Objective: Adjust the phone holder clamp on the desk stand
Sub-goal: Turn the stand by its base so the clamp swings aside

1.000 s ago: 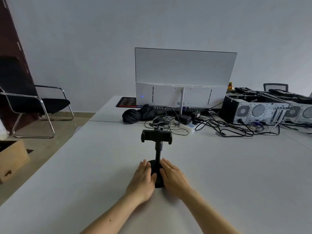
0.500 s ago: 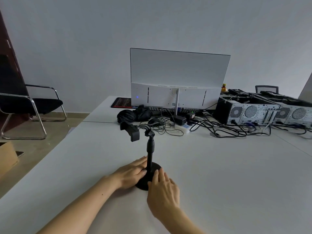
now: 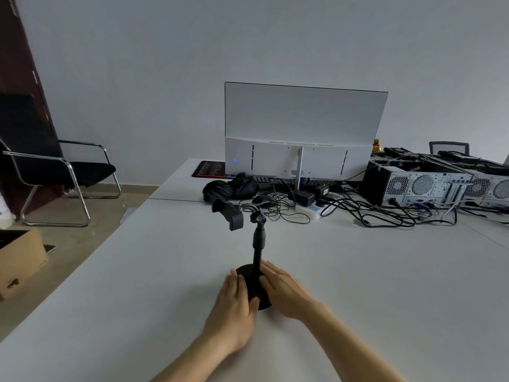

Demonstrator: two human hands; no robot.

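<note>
A black desk phone stand stands upright on the white table, with a round base and a thin pole. Its empty phone clamp sits at the top on a curved arm and points left, away from the pole. My left hand lies flat on the left side of the base, thumb against its front rim. My right hand presses on the right side, fingers beside the pole. Both hands are low, well below the clamp.
Behind the stand are the back of a white monitor, a black bundle, a power strip with tangled cables and computer cases. A black chair and a cardboard box stand on the floor at the left.
The stand was turned on its base, so the clamp swung from facing me to pointing left. My hands shifted around the base and now lie side by side on it.
</note>
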